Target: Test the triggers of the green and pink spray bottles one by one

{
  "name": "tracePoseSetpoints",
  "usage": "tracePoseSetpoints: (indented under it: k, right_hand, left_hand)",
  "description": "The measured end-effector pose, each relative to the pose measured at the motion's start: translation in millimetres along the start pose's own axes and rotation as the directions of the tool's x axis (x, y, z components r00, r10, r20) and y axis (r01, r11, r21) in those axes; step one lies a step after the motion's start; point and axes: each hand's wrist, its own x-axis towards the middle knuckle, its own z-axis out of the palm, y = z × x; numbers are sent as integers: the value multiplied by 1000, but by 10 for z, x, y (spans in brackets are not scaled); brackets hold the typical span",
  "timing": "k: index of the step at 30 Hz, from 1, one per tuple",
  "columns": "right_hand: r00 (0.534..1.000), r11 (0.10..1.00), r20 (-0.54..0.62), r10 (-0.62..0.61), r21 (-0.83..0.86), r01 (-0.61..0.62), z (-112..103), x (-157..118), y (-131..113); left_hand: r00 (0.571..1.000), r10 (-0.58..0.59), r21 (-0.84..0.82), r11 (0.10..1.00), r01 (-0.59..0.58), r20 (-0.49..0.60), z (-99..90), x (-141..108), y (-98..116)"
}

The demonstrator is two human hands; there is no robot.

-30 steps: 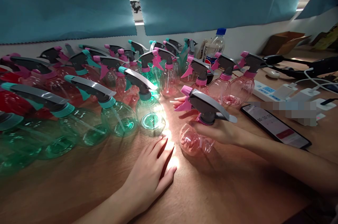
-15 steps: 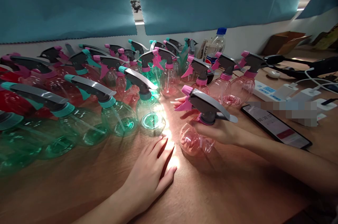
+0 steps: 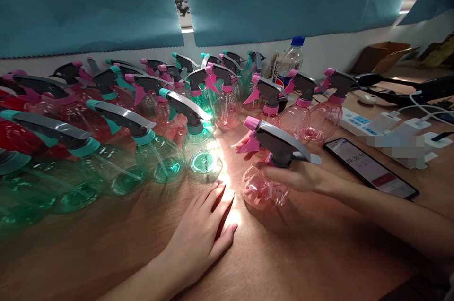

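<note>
wooden table [image 3: 319,253]: right hand [image 3: 294,176] clamped on one pink spray bottle [image 3: 264,190], left hand [image 3: 198,239] flat, empty, one phone [image 3: 371,167] nearby

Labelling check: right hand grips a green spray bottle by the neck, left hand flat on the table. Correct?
Not quite. The head view shows the spray bottle in the right hand is pink, not green; the green ones stand further left. The rest holds: the grip is at the neck, and the left hand lies flat on the table.

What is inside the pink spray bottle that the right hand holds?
The pink spray bottle looks empty; a thin dip tube shows through its clear wall. The right hand covers its far side.
</note>
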Motion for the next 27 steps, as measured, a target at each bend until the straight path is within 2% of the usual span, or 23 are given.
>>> tracePoseSetpoints:
  k: [5, 16, 21, 27]
  right_hand:
    - [999, 999, -11, 33, -39, -33, -13, -6, 5]
    - [1000, 999, -17, -5, -35, 4, -23, -8, -21]
    - [998, 998, 9, 59, -27, -59, -4, 19, -31]
    - [1000, 1000, -3, -1, -5, 1, 3, 6, -17]
  left_hand:
    - [1000, -1, 4, 1000, 1, 4, -2, 9, 1]
    - [1000, 7, 24, 1000, -7, 12, -4, -7, -4]
    - [1000, 5, 22, 1000, -5, 13, -10, -1, 0]
    - [1000, 1, 22, 1000, -1, 21, -8, 10, 2]
